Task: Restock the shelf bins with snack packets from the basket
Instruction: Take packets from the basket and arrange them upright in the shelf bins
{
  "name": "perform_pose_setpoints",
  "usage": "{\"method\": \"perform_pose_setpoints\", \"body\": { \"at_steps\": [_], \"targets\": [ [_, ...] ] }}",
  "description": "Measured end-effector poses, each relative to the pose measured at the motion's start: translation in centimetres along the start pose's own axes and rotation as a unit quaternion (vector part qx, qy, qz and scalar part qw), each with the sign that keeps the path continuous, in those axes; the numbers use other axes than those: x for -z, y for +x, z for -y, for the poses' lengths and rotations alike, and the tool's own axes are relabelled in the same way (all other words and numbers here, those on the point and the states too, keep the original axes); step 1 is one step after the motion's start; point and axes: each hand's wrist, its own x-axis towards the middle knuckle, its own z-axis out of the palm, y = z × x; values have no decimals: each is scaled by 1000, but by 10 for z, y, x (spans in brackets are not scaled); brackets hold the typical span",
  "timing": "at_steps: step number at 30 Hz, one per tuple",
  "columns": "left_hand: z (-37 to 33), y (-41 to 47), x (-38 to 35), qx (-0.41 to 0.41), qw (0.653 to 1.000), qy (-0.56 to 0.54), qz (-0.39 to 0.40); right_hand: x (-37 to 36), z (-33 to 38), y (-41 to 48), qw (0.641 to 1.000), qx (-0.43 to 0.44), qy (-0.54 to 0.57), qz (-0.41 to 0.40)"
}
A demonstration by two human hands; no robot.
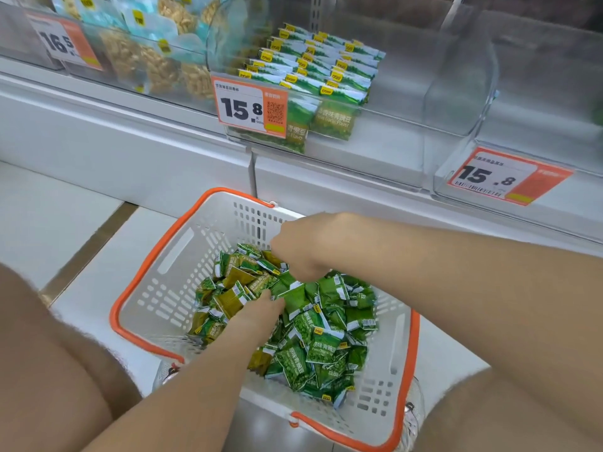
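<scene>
White plastic basket (pixel 182 256), orange rim, at 6 o'clock on pale floor (pixel 42 203), holds loose green snack packets (pixel 326 347); right hand (pixel 303 249) curls round some packets, left hand (pixel 261 309) fingertips buried in pile, grip can't tell. Clear shelf bin (pixel 391 125) at 12 o'clock: packet rows (pixel 326 66), 15.8 tag (pixel 249 107)

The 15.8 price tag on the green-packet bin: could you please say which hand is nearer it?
Right. The right hand grips snack packets at the far side of the basket, below the price tag; the left hand lies further back, nearer the person.
</scene>
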Motion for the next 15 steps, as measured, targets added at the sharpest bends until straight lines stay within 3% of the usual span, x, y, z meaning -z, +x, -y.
{"method": "perform_pose_setpoints", "body": {
  "at_steps": [5,8,11,15],
  "targets": [
    [7,6,12,-22,986,-142,-80,7,-4,0,1000,10,1,2],
    [1,1,40,-36,952,-287,-105,13,-16,-3,1000,-10,30,-3],
    [-13,-16,84,-71,880,-456,-110,19,-32,-13,997,-36,64,-26],
    [-39,-52,137,-82,752,-636,-155,24,-51,-40,992,-73,87,-55]
  ]
}}
